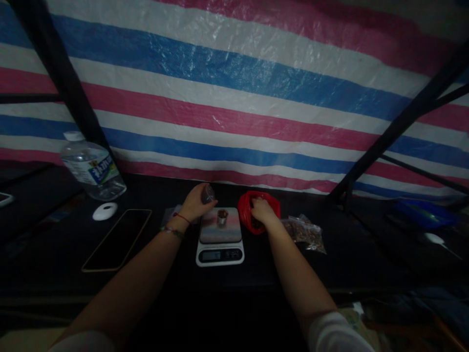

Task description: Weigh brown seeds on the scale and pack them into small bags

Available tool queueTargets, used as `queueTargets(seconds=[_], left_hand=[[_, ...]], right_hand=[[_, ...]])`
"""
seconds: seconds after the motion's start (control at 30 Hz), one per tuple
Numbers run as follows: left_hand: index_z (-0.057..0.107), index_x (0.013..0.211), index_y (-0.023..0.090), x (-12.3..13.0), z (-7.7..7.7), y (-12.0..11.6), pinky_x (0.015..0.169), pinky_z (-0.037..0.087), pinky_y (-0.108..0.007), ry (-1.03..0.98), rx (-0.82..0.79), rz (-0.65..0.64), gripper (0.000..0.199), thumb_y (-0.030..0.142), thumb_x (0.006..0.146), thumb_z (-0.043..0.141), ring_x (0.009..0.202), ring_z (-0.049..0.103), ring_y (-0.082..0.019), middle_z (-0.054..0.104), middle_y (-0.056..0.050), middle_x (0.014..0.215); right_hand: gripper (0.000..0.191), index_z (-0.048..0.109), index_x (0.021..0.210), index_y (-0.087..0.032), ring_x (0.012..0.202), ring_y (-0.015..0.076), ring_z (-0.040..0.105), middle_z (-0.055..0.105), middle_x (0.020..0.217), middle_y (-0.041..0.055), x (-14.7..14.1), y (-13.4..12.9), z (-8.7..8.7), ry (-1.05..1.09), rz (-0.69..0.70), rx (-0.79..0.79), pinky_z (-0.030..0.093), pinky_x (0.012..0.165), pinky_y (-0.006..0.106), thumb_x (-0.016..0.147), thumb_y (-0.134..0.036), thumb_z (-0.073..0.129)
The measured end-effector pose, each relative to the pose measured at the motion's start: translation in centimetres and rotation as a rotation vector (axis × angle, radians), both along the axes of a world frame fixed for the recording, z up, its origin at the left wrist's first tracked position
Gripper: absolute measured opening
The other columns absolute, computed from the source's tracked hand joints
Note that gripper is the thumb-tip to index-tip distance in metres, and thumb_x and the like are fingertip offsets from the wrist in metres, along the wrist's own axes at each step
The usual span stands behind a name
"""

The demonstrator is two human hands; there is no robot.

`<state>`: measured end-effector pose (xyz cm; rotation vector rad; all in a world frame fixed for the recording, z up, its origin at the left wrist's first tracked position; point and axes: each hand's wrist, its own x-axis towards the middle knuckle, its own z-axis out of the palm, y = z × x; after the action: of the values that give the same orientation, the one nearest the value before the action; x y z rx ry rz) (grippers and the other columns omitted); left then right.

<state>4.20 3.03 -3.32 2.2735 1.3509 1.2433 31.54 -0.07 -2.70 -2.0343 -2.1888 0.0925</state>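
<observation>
My left hand (196, 203) is closed on a small clear plastic bag (208, 193), just beyond the upper left corner of a white kitchen scale (220, 255). On the scale's metal plate stands a small cup (222, 217) with brown bits in it. To the right of the scale is an open red plastic bag (273, 201). My right hand (262, 211) reaches into this bag, with its fingertips hidden among brown contents. Beside it, clear zip bags (307, 233) filled with brown pieces lie flat on the black table (176, 274).
A large clear bottle (91, 166) stands at the left, with a white computer mouse (105, 211) and a dark phone (117, 240) near it. Black metal bars (388, 132) slant up on both sides. Behind the table hangs a striped sheet (227, 98). At far right lies a blue object (421, 213).
</observation>
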Motion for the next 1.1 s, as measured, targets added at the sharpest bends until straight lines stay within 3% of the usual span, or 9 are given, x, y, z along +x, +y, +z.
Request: queueTargets(seconds=[0.13,0.53,0.73,0.93,1.1], left_hand=[[0.052,0.121,0.014,0.1,-0.1,-0.2,0.100,0.043,-0.048,0.000,-0.046,-0.003,0.068,0.051,0.067,0.069,0.114,0.055,-0.032,0.058,-0.016,0.122],[0.053,0.121,0.014,0.3,-0.7,0.0,0.099,0.044,-0.043,0.034,-0.070,-0.012,0.069,0.057,0.068,0.067,0.110,0.058,-0.029,0.061,-0.014,0.119],[0.054,0.122,0.017,0.3,-0.9,0.2,0.099,0.045,-0.041,0.030,-0.077,-0.036,0.065,0.053,0.069,0.067,0.110,0.059,-0.028,0.062,-0.011,0.119],[0.054,0.123,0.014,0.3,-1.1,0.4,0.100,0.044,-0.041,0.026,-0.081,-0.036,0.068,0.054,0.070,0.067,0.111,0.058,-0.028,0.061,-0.013,0.121],[0.054,0.121,0.016,0.3,-1.3,0.4,0.097,0.046,-0.040,0.022,-0.090,-0.021,0.065,0.054,0.070,0.067,0.108,0.059,-0.027,0.062,-0.011,0.118]], right_hand=[[0.029,0.068,0.107,-0.011,0.104,0.0246,0.061,0.066,0.111,0.0181,0.1,0.3,-0.6,0.009,0.014,0.008,0.042,0.091,0.031,0.087,-0.015,0.048],[0.029,0.071,0.103,-0.017,0.101,0.0196,0.063,0.071,0.106,0.0107,1.0,-0.3,0.7,0.032,-0.020,0.062,0.042,0.089,0.025,0.085,-0.014,0.049],[0.031,0.067,0.113,-0.016,0.103,0.0197,0.063,0.068,0.113,0.0121,0.7,-0.8,0.5,0.024,0.052,0.015,0.042,0.089,0.025,0.085,-0.021,0.054],[0.025,0.071,0.102,-0.016,0.098,0.0205,0.065,0.071,0.105,0.0120,0.7,-0.7,0.5,-0.016,0.051,-0.081,0.044,0.082,0.024,0.081,-0.014,0.058],[0.030,0.072,0.104,-0.018,0.099,0.0199,0.065,0.071,0.107,0.0099,0.9,-0.3,0.7,0.009,0.014,-0.082,0.045,0.085,0.024,0.079,-0.011,0.056]])
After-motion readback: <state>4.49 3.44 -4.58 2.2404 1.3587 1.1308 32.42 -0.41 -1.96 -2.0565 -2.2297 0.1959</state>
